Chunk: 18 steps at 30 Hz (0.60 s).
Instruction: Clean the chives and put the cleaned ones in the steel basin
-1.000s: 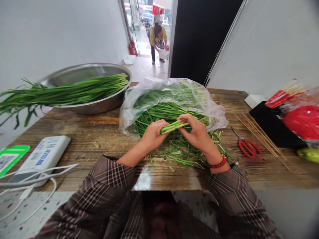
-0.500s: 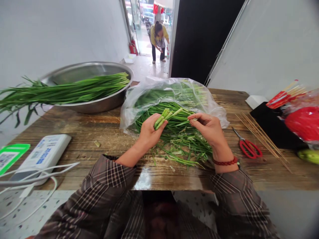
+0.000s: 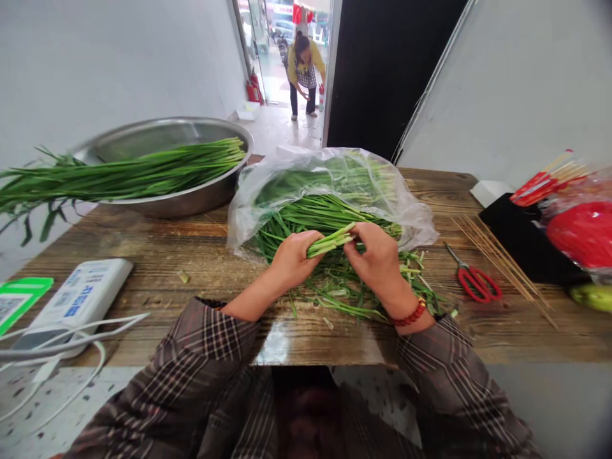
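My left hand (image 3: 294, 258) is closed around a small bunch of green stalks (image 3: 329, 242), whose pale ends point right. The fingertips of my right hand (image 3: 375, 255) pinch at those pale ends. Behind my hands, a clear plastic bag (image 3: 411, 210) lies open with long green leaves (image 3: 306, 213) inside and spilling from its mouth. Loose trimmings (image 3: 344, 299) are scattered on the wooden table (image 3: 191, 319) under my right hand.
A steel basin (image 3: 191, 204) with long green stalks stands at the left. Nearer are a white device (image 3: 90, 293) and cables. Red-handled scissors (image 3: 478, 284), thin sticks (image 3: 507, 261) and a black box (image 3: 521, 242) lie right. A person (image 3: 303, 70) bends in the doorway.
My right hand has moved left and slightly down, back to the stalk ends held in my left hand. The bunch now points more to the right.
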Each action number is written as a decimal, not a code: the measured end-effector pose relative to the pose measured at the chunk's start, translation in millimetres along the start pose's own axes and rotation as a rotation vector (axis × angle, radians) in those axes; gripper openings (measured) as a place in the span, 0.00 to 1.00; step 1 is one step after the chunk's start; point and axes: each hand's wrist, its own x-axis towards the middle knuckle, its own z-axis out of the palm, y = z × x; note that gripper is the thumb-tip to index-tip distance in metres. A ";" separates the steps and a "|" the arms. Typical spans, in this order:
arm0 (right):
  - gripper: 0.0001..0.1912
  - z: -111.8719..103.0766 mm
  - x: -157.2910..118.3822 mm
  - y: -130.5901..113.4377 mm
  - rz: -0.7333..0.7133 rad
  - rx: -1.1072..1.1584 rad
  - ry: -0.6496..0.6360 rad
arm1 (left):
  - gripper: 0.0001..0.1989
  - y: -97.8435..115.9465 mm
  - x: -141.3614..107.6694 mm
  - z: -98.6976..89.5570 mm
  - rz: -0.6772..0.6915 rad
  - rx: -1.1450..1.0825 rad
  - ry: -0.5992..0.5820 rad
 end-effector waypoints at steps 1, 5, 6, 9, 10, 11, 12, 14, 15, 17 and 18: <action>0.08 1.8 -0.5 -0.7 -0.016 -0.048 -0.012 | 0.12 -0.5 0.4 1.1 -0.005 0.017 -0.010; 0.07 7.8 -0.6 -3.1 -0.038 -0.163 -0.074 | 0.10 -1.0 2.0 3.0 -0.023 0.055 -0.031; 0.06 8.9 -0.2 -3.4 -0.035 -0.173 -0.088 | 0.10 -1.1 2.6 3.1 -0.026 0.061 -0.034; 0.06 11.4 1.3 -3.5 -0.035 -0.197 -0.124 | 0.11 -1.4 4.5 3.5 -0.030 0.079 -0.045; 0.07 12.1 2.0 -3.2 -0.037 -0.204 -0.135 | 0.11 -1.6 5.0 3.7 -0.032 0.087 -0.046; 0.07 12.8 2.6 -2.6 -0.038 -0.210 -0.145 | 0.11 -1.8 5.5 3.9 -0.035 0.095 -0.046; 0.08 13.6 3.2 -1.7 -0.037 -0.210 -0.154 | 0.11 -2.0 5.9 4.1 -0.038 0.104 -0.046; 0.08 14.9 4.0 0.6 -0.020 -0.187 -0.160 | 0.11 -1.8 6.6 4.2 -0.039 0.122 -0.046; 0.07 15.5 4.2 1.9 -0.001 -0.162 -0.155 | 0.11 -1.4 7.0 4.3 -0.035 0.127 -0.048; 0.07 16.7 4.4 3.8 0.041 -0.088 -0.128 | 0.12 0.0 7.8 4.2 -0.024 0.131 -0.054; 0.06 17.4 4.4 4.2 0.057 -0.047 -0.107 | 0.12 0.9 8.2 4.2 -0.020 0.133 -0.055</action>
